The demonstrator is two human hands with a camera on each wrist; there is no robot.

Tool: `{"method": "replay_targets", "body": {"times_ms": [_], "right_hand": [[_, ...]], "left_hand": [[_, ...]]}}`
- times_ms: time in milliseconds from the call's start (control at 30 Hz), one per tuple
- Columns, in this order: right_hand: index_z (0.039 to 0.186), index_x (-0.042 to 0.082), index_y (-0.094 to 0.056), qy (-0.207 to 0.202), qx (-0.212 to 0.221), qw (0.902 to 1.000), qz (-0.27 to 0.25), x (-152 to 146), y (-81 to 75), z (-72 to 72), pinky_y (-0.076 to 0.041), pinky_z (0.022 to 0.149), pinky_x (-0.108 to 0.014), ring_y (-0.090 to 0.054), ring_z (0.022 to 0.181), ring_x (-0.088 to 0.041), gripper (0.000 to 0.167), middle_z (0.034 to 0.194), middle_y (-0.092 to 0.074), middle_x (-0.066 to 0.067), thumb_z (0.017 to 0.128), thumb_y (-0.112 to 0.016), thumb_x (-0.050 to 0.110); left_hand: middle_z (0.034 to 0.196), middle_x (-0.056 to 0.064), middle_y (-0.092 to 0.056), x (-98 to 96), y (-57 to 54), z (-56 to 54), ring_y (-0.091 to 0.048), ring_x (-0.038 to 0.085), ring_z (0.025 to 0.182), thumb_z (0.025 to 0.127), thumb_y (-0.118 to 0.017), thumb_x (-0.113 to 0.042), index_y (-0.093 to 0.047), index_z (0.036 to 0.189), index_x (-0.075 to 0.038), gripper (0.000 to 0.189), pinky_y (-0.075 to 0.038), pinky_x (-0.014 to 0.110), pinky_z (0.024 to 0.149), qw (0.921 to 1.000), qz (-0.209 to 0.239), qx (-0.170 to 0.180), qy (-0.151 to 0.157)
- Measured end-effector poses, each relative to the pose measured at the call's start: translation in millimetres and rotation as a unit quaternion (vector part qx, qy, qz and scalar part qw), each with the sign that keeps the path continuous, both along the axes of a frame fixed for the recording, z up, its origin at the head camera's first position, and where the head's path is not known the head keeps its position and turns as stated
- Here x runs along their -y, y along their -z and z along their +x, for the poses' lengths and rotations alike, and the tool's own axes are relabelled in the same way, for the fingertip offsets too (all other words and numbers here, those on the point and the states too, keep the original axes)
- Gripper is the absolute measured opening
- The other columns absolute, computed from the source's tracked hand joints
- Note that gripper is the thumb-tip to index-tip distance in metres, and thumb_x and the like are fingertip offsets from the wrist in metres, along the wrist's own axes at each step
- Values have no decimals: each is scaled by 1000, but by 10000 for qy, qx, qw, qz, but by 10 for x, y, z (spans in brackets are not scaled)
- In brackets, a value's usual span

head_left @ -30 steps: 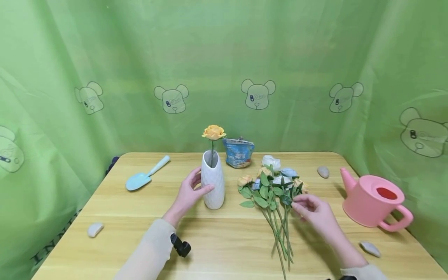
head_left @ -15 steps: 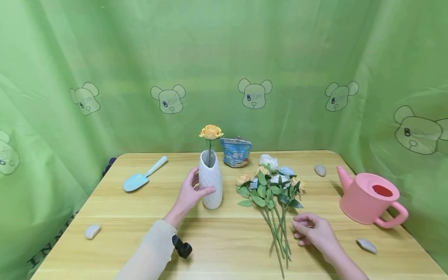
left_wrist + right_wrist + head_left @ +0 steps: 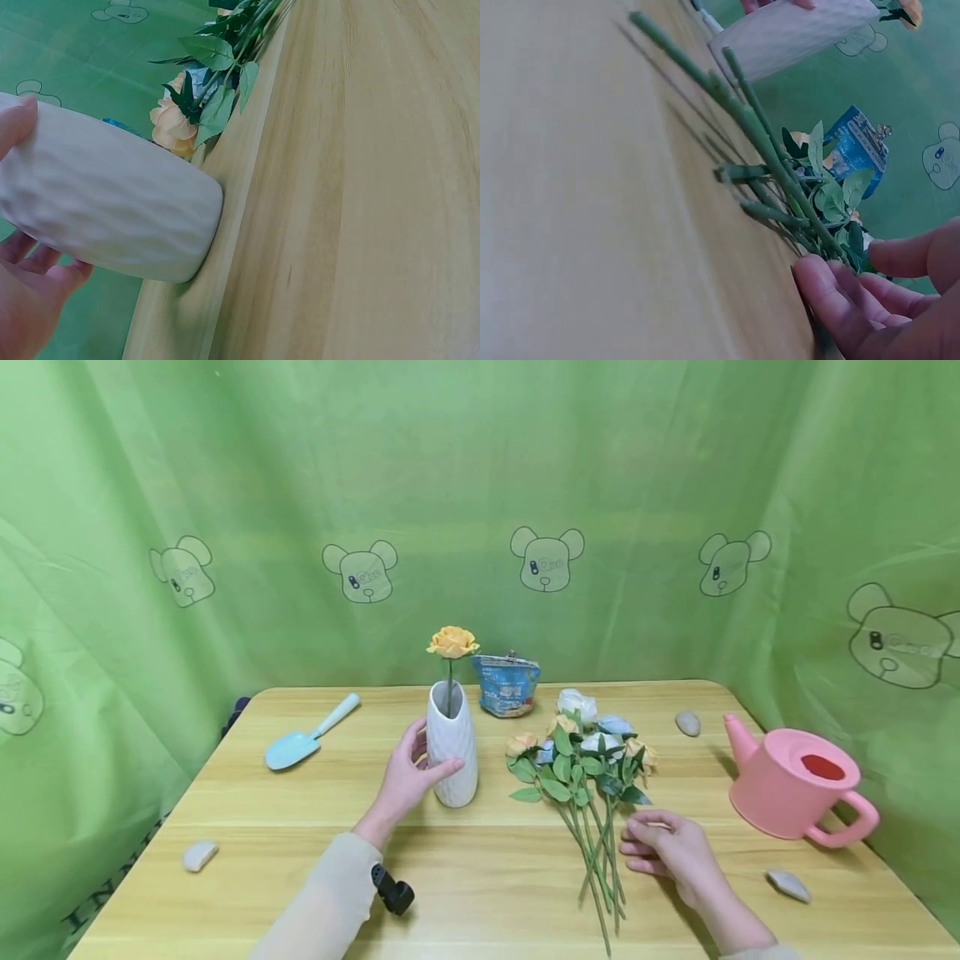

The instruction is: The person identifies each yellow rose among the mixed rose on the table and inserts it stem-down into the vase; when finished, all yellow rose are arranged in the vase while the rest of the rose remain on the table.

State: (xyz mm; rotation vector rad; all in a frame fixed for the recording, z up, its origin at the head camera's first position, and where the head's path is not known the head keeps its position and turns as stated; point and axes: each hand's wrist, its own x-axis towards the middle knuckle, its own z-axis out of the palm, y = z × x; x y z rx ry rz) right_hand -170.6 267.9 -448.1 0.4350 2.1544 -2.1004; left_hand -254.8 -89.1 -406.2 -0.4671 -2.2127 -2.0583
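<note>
My left hand (image 3: 408,772) grips a white textured vase (image 3: 454,760) round its side, thumb in front and fingers behind. The vase stands upright on the table, and a single yellow-orange rose (image 3: 452,643) rises from its mouth. To the right lies a loose bunch of artificial flowers (image 3: 573,760) in white, blue and peach, their green stems (image 3: 600,860) pointing toward me. My right hand (image 3: 667,852) is just right of those stems, its fingers loosely bent and the thumb apart from them. In the right wrist view, the fingertips (image 3: 817,274) are right beside the stems.
A blue bag (image 3: 507,687) with a clip stands behind the vase. At the left lies a light-blue trowel (image 3: 307,737). A pink watering can (image 3: 798,785) is at the right. Grey stones (image 3: 687,723) lie at several spots on the wooden table (image 3: 480,902).
My right hand has let go of the leaves at the bunch's right side and come down toward me, beside the stems. The left hand keeps its grip on the vase.
</note>
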Motion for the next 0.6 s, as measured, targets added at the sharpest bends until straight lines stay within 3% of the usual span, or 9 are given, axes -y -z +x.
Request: {"method": "replay_targets", "body": {"times_ms": [200,333,600], "right_hand": [[138,-13,-20,-105,94,9946,-1027,-76,7,-68,-52,82,-40,-66,88,-26,63,98,-67,-13,92,-57,8],[142,-13,-7,-200,144,9899,-1395,-85,-1,-96,-49,86,-43,-64,95,-29,71,105,-65,-18,93,-55,7],[143,-10,-6,-310,397,9816,-1840,-84,31,-178,-48,89,-43,-63,97,-28,72,103,-65,-14,93,-54,6]], "left_hand": [[131,16,-49,-9,-1,13,-47,30,120,76,-77,-10,-38,139,-11,74,-38,43,101,10000,5,0,-42],[130,13,-50,-13,36,-10,-47,27,119,76,-78,-14,-40,137,-16,73,-38,40,101,9999,25,50,-95],[131,15,-49,-19,-7,25,-46,27,120,76,-77,-11,-39,138,-14,72,-38,40,101,10000,32,57,-63]]}}
